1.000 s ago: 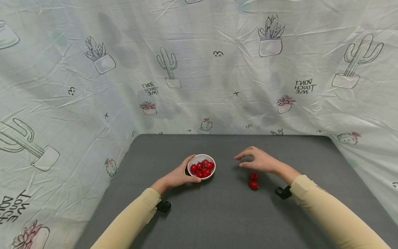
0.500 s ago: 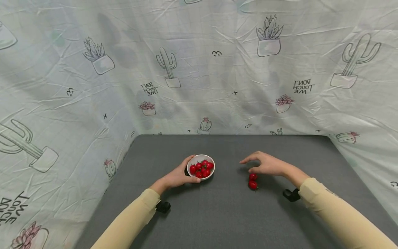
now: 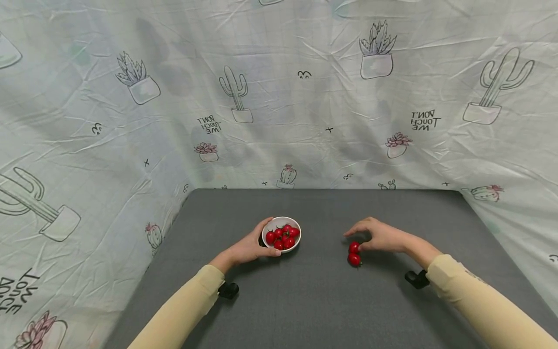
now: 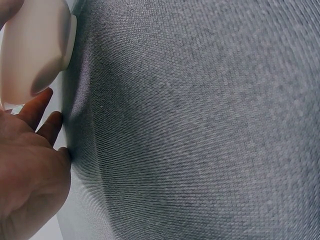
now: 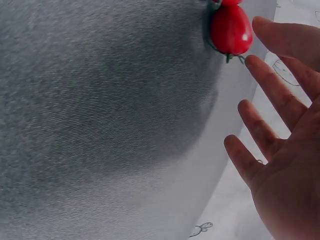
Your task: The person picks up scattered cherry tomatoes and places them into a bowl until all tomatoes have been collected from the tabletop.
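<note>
My left hand [image 3: 247, 248] holds a small white bowl [image 3: 274, 223] from its left side, thumb at the near rim and fingers at the far side. Several red cherry tomatoes [image 3: 285, 237] with green stems lie inside. The left wrist view shows the bowl's pale outer wall [image 4: 35, 45] above my fingers. To the right, two more tomatoes lie touching on the table, a far one [image 3: 354, 247] and a near one [image 3: 354, 260]. Over the far tomato hovers my right hand [image 3: 383, 236], fingers spread. In the right wrist view, thumb and fingers stand just apart from a tomato [image 5: 231, 30].
The dark grey table [image 3: 305, 300] stretches under both arms. A white curtain [image 3: 279, 97] printed with potted cacti hangs behind it and along the sides. Black wrist cameras [image 3: 228, 291] sit under the cream sleeves, low over the tabletop.
My right hand has moved right and toward me, coming down over the two loose tomatoes. The left hand and the bowl have stayed in place.
</note>
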`<state>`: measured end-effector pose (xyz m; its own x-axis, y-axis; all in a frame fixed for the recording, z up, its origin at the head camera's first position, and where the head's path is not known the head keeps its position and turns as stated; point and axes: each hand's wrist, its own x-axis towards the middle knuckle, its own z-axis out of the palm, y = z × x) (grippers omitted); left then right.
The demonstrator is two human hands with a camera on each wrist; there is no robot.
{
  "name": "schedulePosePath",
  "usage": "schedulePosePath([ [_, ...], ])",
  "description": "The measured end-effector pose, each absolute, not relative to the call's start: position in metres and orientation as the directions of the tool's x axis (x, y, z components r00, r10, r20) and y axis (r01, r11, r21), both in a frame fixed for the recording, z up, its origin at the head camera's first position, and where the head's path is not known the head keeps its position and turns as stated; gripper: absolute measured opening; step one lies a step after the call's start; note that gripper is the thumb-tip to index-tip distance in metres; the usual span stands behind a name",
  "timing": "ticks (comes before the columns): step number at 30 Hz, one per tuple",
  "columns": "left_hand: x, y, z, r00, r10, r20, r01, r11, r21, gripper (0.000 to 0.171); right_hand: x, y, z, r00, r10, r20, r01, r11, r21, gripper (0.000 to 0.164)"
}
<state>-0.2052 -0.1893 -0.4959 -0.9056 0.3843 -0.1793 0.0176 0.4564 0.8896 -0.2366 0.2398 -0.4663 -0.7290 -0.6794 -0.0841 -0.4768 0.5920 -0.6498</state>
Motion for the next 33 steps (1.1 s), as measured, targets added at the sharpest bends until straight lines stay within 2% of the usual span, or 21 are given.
schedulePosePath([
  [13,-0.206,-0.19,-0.498,-0.907,0.384,-0.174,0.026,0.463,0.886,0.105,-0.236,0.25,-0.481,-0.74,-0.667,-0.083,-0.461,0.593,-0.66,0.046],
  [33,-0.206,-0.19,-0.499,-0.906,0.386,-0.177,0.022,0.458,0.889,0.105,-0.234,0.25,-0.486,-0.738,-0.672,-0.066,-0.458,0.57,-0.682,0.039],
])
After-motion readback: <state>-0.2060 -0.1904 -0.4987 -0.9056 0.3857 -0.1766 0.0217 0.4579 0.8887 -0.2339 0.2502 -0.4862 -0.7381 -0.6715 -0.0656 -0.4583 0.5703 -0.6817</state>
